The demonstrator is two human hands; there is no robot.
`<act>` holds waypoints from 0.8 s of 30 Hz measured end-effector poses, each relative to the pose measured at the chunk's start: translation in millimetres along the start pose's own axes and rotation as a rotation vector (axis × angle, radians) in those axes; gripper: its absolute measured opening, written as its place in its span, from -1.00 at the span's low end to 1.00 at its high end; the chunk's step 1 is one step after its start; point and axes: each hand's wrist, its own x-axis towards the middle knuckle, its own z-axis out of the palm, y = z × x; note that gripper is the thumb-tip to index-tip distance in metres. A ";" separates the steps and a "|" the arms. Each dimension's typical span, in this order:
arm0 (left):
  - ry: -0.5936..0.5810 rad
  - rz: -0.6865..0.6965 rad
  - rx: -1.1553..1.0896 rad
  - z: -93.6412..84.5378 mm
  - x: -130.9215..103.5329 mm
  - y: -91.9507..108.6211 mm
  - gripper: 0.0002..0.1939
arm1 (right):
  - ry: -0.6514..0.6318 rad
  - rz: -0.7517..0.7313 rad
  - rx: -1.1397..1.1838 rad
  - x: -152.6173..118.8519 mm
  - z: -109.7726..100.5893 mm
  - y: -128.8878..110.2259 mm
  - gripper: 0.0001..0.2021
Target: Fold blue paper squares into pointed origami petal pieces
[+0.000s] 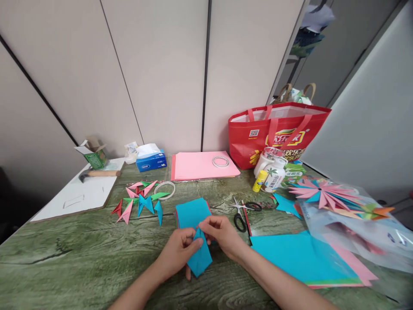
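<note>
Between my two hands is a folded piece of blue paper (200, 259), held above the table with a crease down its length. My left hand (179, 249) grips its left side, thumb on top and fingers partly hidden beneath. At the paper's upper tip, my right hand (221, 234) pinches with thumb and fingertips. Just behind my hands lies a stack of small blue paper sheets (192, 211), with red edges showing under the top one. Farther left, several folded paper pieces (146, 204) in pink, red, green and blue lie in a loose group.
Black-handled scissors (239, 214) and a pencil (247, 219) lie right of the stack. Large blue sheets (300, 256) cover the right front. Behind stand a yellow glue stick (260, 181), a white bottle (273, 174) and a red bag (245, 144). A hammer (100, 173) rests on a white board (87, 193).
</note>
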 end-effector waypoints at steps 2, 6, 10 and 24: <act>-0.003 -0.002 0.000 0.5 0.0 -0.1 -0.69 | 0.040 -0.003 -0.005 0.6 0.0 1.2 -0.66; -0.026 0.023 -0.061 -0.7 0.4 -0.4 -0.68 | -0.040 0.001 0.015 -0.9 -0.9 -2.8 -0.71; 0.062 0.015 -0.151 -2.7 2.9 -1.6 -0.64 | -0.214 0.037 0.003 -2.6 -3.9 -8.6 -0.63; 0.071 0.022 -0.200 -6.6 6.9 -1.4 -0.68 | 0.105 0.041 0.041 2.4 -6.1 0.5 -0.69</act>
